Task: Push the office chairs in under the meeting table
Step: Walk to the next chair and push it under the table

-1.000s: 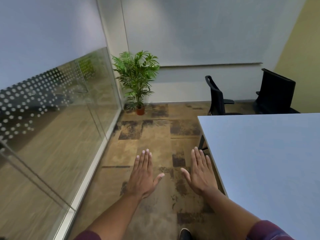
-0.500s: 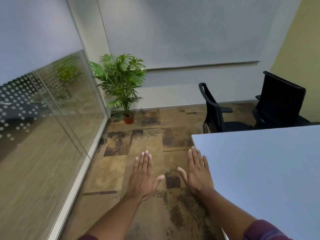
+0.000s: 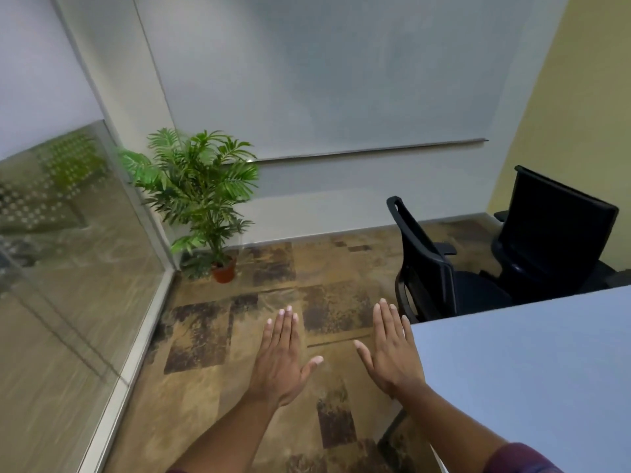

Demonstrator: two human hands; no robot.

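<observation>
The white meeting table [image 3: 532, 377] fills the lower right, its corner near my right hand. Two black office chairs stand beyond its far edge. The nearer chair [image 3: 430, 268] shows its side, with the seat partly under the table edge. The farther chair [image 3: 553, 233] stands by the yellow wall, its backrest facing me. My left hand [image 3: 280, 360] is held flat, palm down, over the carpet with fingers extended. My right hand [image 3: 392, 349] is held the same way just left of the table corner. Neither hand touches a chair or holds anything.
A potted palm [image 3: 201, 199] in a red pot stands in the far left corner. A glass partition [image 3: 68, 268] runs along the left side. Patterned brown carpet [image 3: 324, 302] lies between the partition and the table. A white wall closes the far end.
The view has moved forward and turned right. The chairs and the table corner appear closer and larger. My hands keep the same flat pose in front of me.
</observation>
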